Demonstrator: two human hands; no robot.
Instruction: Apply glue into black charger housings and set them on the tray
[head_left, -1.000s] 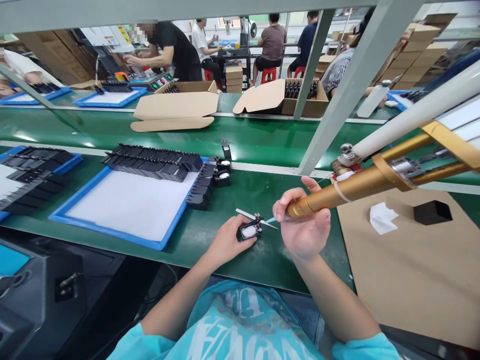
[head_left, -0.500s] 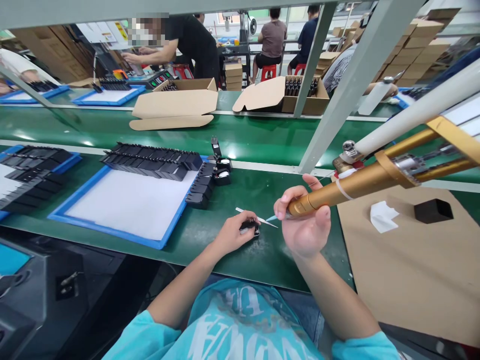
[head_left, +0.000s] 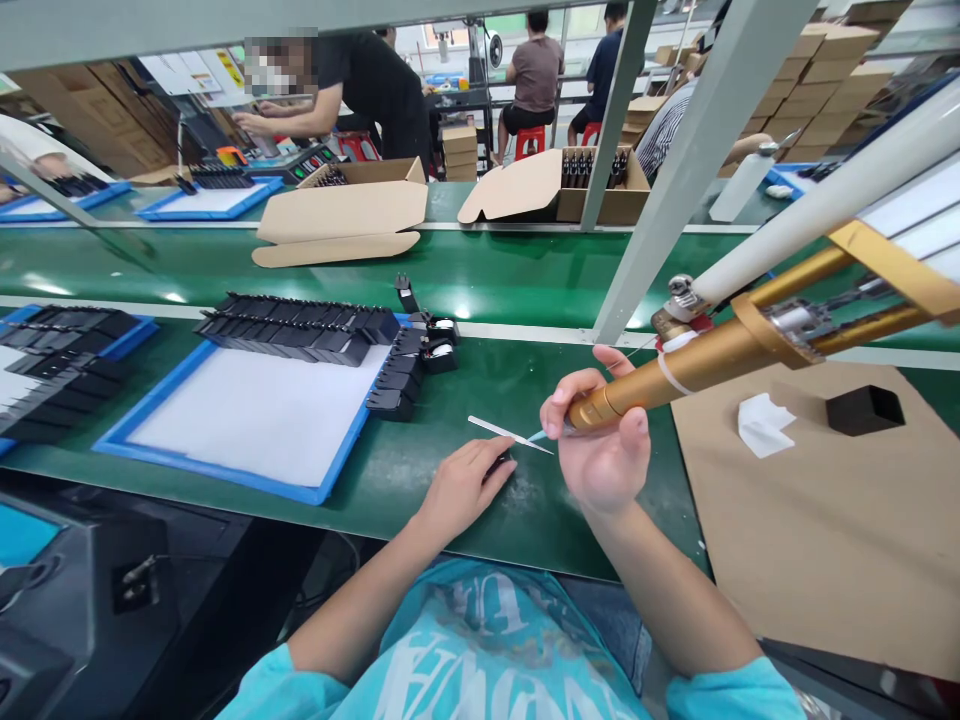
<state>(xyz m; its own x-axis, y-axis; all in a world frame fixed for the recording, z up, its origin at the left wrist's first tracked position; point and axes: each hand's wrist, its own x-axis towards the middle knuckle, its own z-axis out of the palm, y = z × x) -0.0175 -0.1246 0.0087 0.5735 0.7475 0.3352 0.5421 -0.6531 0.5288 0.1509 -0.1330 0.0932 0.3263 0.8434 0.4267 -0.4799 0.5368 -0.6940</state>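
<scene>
My right hand (head_left: pixel 606 455), palm turned up, has its fingers closed around the front of a gold cylindrical dispensing gun (head_left: pixel 660 385). A thin blue needle tip (head_left: pixel 537 436) sticks out of it toward my left hand (head_left: pixel 461 485). The fingers of my left hand are closed over a small black part (head_left: pixel 501 462) on the green bench; most of that part is hidden. A thin, pale, pointed strip (head_left: pixel 491 427), like tweezers, passes just beyond my left fingertips, under the needle tip. Whether a hand holds the strip I cannot tell.
A blue-rimmed tray (head_left: pixel 322 490) with rows of black adapter-like blocks (head_left: pixel 292 325) stands to the left. On the right, cardboard (head_left: pixel 817 520) carries a crumpled white paper (head_left: pixel 763 425) and a black box (head_left: pixel 865 410). A metal post (head_left: pixel 697 150) slants beyond the gun. Co-workers sit and stand farther back.
My left fingers have shifted and now cover more of the black part. My right hand and the gun look almost unchanged. The whole view has moved slightly.
</scene>
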